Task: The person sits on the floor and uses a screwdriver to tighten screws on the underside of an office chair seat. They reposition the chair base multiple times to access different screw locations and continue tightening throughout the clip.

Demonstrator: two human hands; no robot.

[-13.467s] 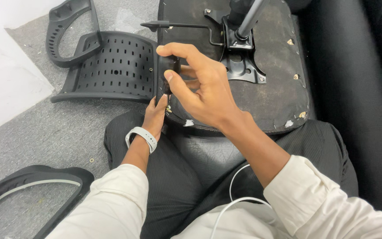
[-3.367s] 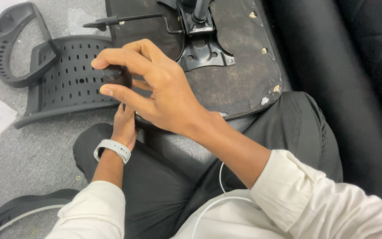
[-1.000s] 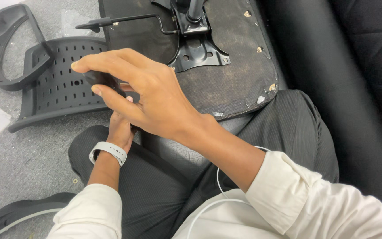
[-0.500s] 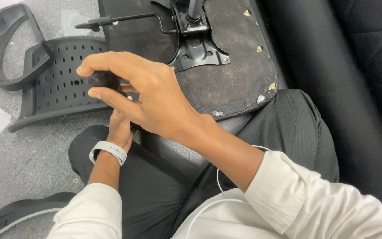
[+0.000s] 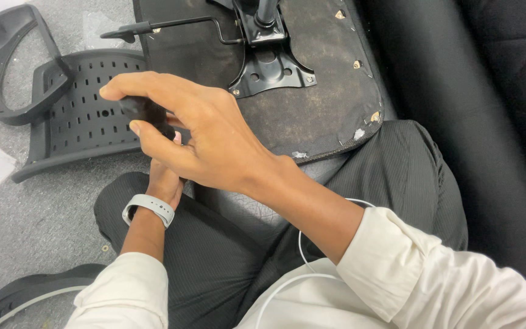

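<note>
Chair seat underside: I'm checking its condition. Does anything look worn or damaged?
Yes. The seat underside looks scuffed and dusty, and its fabric edge near the person's knee is frayed, with pale tears showing. The metal bracket looks intact.

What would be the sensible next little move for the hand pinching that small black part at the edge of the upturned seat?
Probably a small further twist or press of the black part, kept steady. The right hand pinches it between thumb and fingertips at the edge of the seat underside, while the left hand sits beneath, mostly hidden. What the part is, or whether it is seated, cannot be told, so a gentle move seems safest.
</note>
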